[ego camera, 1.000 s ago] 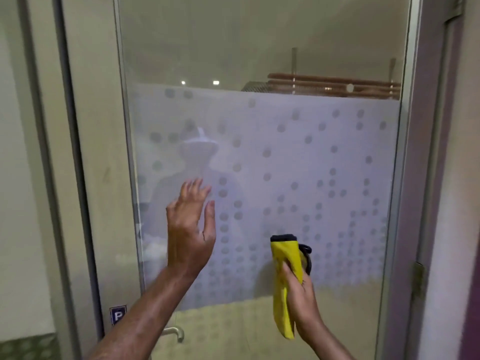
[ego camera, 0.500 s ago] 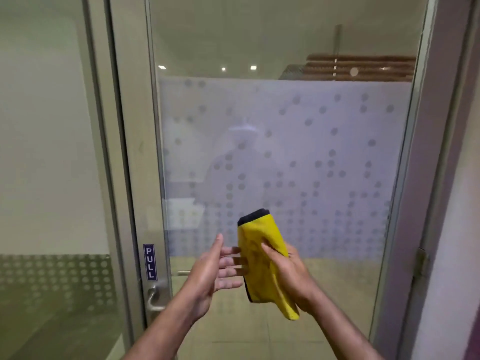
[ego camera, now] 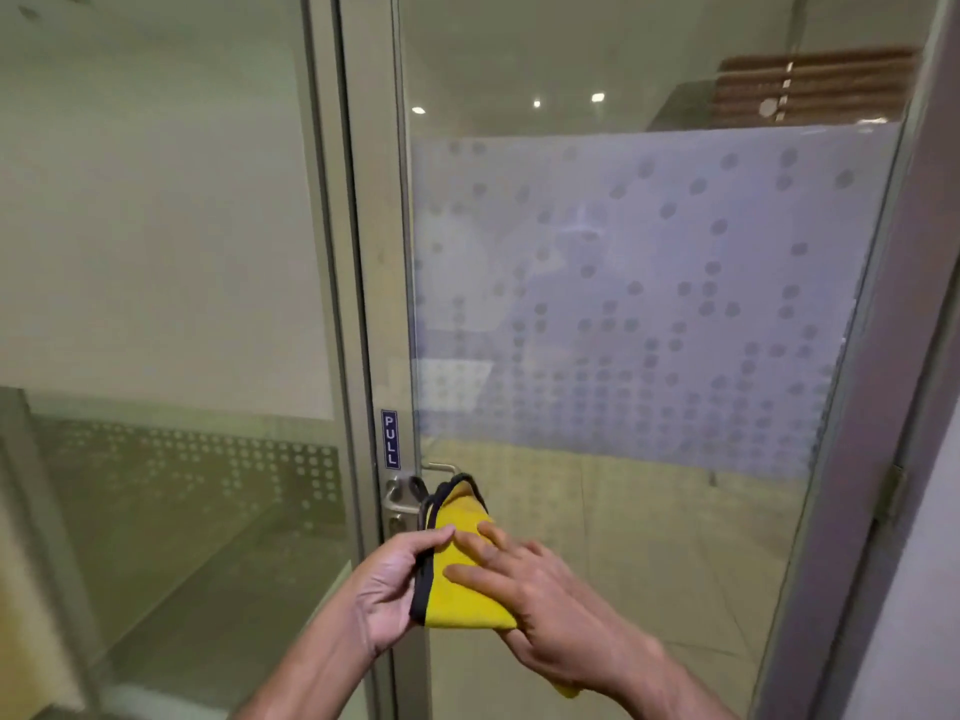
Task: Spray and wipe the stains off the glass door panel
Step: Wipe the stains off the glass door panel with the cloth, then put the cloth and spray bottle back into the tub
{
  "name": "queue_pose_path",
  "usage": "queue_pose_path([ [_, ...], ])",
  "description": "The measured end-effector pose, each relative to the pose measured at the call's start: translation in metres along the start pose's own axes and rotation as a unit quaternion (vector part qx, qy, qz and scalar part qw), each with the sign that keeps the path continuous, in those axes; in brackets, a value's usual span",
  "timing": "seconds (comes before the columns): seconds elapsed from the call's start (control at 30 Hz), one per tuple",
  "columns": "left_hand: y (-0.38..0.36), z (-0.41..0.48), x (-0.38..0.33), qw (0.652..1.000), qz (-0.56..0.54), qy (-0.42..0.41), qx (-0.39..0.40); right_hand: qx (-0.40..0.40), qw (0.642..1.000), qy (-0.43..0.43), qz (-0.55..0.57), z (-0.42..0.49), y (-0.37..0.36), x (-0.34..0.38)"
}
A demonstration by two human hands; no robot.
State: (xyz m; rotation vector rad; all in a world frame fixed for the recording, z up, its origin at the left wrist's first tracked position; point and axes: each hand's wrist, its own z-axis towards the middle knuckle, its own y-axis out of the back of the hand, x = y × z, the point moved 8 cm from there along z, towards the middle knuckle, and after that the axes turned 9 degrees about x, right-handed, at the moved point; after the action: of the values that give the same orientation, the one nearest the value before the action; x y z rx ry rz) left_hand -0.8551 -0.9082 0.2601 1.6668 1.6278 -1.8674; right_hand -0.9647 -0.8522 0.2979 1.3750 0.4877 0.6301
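item 1: folded yellow microfibre cloth with black edging [ego camera: 467,569]. it sits between your 2 hands, low in the view and in front of the door's latch side, its black-trimmed corner pointing up toward the lever; whether it touches the door cannot be told.

item 2: your left hand [ego camera: 387,589]. fingers curled round the cloth's black-edged left side, thumb on top, closed onto the fabric.

item 3: your right hand [ego camera: 540,595]. fingers spread and laid flat on the yellow face of the cloth, with the palm and lower edge of the hand under its right end; it presses and holds the cloth rather than hanging loose.

item 4: tall glass door panel with a frosted band of grey dots [ego camera: 649,304]. it stands upright ahead of you, clear glass above and below the band. stains cannot be made out on it.

item 5: grey metal door frame [ego camera: 374,252], just left of the panel, bearing a small blue "pull" label [ego camera: 390,440].

item 6: silver lever door handle [ego camera: 402,498], directly below the label, partly hidden by the cloth's top corner.
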Motion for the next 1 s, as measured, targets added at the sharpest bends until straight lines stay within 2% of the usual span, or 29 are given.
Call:
queue_pose_path([
  [0.13,0.018,-0.043,0.003,0.999,0.017,-0.001,-0.045,-0.053,0.998,0.019,0.031,-0.004,-0.013,0.042],
  [0.2,0.029,-0.068,-0.001,0.997,0.028,-0.024,-0.064,-0.079,0.985,0.009,0.152,-0.008,-0.02,0.057],
  [0.23,0.036,-0.081,-0.004,0.996,0.034,-0.041,-0.076,-0.105,0.965,-0.016,0.242,-0.011,-0.024,0.061],
  [0.27,0.043,-0.095,-0.007,0.994,0.039,-0.055,-0.085,-0.148,0.929,-0.059,0.333,-0.015,-0.027,0.061],
  [0.3,0.05,-0.11,-0.009,0.993,0.039,-0.063,-0.09,-0.205,0.877,-0.12,0.418,-0.02,-0.032,0.059],
  [0.37,0.065,-0.142,-0.011,0.993,0.028,-0.07,-0.094,-0.289,0.742,-0.256,0.548,-0.03,-0.056,0.059],
  [0.4,0.073,-0.158,-0.011,0.993,0.023,-0.07,-0.094,-0.279,0.684,-0.31,0.599,-0.031,-0.077,0.067],
  [0.43,0.082,-0.175,-0.009,0.993,0.016,-0.068,-0.093,-0.235,0.639,-0.346,0.646,-0.027,-0.099,0.081],
  [0.5,0.098,-0.208,-0.005,0.994,-0.007,-0.064,-0.091,-0.101,0.558,-0.357,0.742,-0.015,-0.136,0.128],
  [0.53,0.107,-0.225,-0.002,0.994,-0.02,-0.06,-0.091,-0.047,0.499,-0.341,0.795,-0.008,-0.151,0.155],
  [0.6,0.124,-0.259,0.005,0.993,-0.043,-0.05,-0.093,0.0,0.346,-0.289,0.893,0.007,-0.168,0.206],
  [0.63,0.132,-0.276,0.008,0.993,-0.054,-0.046,-0.096,0.006,0.294,-0.261,0.919,0.014,-0.17,0.228],
  [0.67,0.141,-0.292,0.011,0.992,-0.061,-0.046,-0.103,0.004,0.274,-0.249,0.929,0.02,-0.171,0.245],
  [0.7,0.151,-0.309,0.012,0.99,-0.064,-0.049,-0.112,-0.001,0.283,-0.254,0.925,0.025,-0.171,0.258],
  [0.77,0.17,-0.343,0.014,0.985,-0.056,-0.065,-0.149,-0.018,0.344,-0.267,0.9,0.035,-0.171,0.272],
  [0.87,0.201,-0.396,0.02,0.964,-0.014,-0.1,-0.245,-0.051,0.49,-0.266,0.829,0.043,-0.16,0.285],
  [0.9,0.209,-0.413,0.023,0.955,0.002,-0.11,-0.276,-0.048,0.527,-0.256,0.809,0.045,-0.157,0.292],
  [0.93,0.214,-0.43,0.027,0.945,0.015,-0.119,-0.304,-0.039,0.555,-0.247,0.793,0.047,-0.154,0.301],
  [1.0,0.222,-0.463,0.038,0.925,0.035,-0.128,-0.355,-0.02,0.589,-0.216,0.778,0.048,-0.149,0.321],
])
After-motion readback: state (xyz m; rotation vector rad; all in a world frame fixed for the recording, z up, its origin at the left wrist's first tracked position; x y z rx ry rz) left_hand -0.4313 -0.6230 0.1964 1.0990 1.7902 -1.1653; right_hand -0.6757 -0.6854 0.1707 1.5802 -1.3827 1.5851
